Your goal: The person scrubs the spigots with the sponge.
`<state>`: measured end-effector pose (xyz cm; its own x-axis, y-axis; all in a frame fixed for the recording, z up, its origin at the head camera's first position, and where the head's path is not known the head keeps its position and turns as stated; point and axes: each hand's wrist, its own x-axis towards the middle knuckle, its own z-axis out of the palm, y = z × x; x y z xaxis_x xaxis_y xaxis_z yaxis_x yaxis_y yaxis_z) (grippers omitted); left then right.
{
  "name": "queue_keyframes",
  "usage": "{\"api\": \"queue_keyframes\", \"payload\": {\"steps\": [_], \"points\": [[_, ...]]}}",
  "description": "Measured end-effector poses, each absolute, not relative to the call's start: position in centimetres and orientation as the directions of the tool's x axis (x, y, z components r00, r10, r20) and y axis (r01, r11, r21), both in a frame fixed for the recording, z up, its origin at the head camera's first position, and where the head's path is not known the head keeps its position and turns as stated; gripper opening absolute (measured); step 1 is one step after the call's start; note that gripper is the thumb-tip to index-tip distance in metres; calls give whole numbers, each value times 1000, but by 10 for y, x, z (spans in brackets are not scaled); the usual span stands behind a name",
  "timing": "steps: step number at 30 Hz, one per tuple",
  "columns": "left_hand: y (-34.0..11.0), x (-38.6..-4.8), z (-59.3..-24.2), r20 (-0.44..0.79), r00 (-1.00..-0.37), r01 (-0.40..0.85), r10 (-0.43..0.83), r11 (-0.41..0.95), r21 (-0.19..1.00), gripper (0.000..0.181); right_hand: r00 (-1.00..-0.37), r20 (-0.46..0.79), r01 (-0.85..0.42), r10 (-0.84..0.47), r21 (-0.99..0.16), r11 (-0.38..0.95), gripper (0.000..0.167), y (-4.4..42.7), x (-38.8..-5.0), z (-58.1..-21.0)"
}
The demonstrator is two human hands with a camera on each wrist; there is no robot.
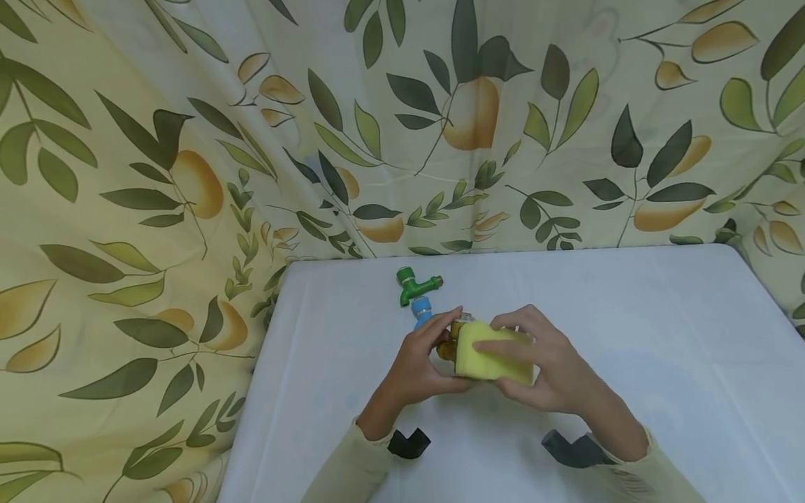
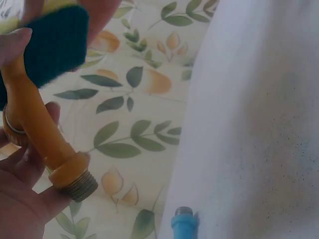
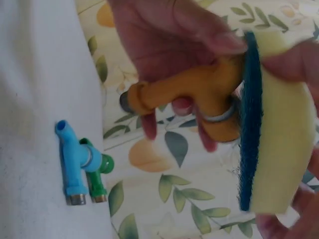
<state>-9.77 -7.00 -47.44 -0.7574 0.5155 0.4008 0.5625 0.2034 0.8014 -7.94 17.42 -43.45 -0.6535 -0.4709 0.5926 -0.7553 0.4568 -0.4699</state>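
Observation:
My left hand point(image 1: 411, 367) grips an orange-yellow tap point(image 2: 37, 114) by its body, its threaded end sticking out past the fingers in the left wrist view. My right hand point(image 1: 553, 363) holds a sponge point(image 1: 490, 353), yellow foam with a dark green scouring layer point(image 3: 250, 122). That scouring side faces the tap and lies against its spout end in the right wrist view. Both things are held above the white table, close together. Part of the tap is hidden behind the sponge in the head view.
On the white table point(image 1: 629, 328), a green tap point(image 1: 416, 285) and a blue tap point(image 3: 75, 164) lie close together just beyond the left hand. A curtain point(image 1: 377, 140) with leaf and fruit print hangs behind the table and along the left.

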Motion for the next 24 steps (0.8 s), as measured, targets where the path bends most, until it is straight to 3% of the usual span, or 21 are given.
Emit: {"api": "queue_keyframes", "payload": {"steps": [3, 8, 16, 20, 24], "points": [[-70, -99, -475, 388, -761, 546, 519, 190, 816, 100, -693, 569, -715, -443, -465, 521, 48, 175, -78, -434], [-71, -99, -476, 401, -761, 555, 509, 192, 809, 103, -661, 569, -750, -490, -483, 451, 51, 176, -74, -432], [-69, -102, -477, 434, -743, 587, 510, 184, 789, 102, -632, 602, -774, -488, -467, 427, 42, 177, -74, -430], [-68, -102, -476, 431, -771, 565, 469, 190, 803, 100, -703, 537, -709, -466, -486, 510, 50, 177, -71, -429], [-68, -102, -475, 405, -807, 530, 429, 226, 817, 87, -756, 473, -652, -452, -487, 581, 56, 176, -68, -427]]}}
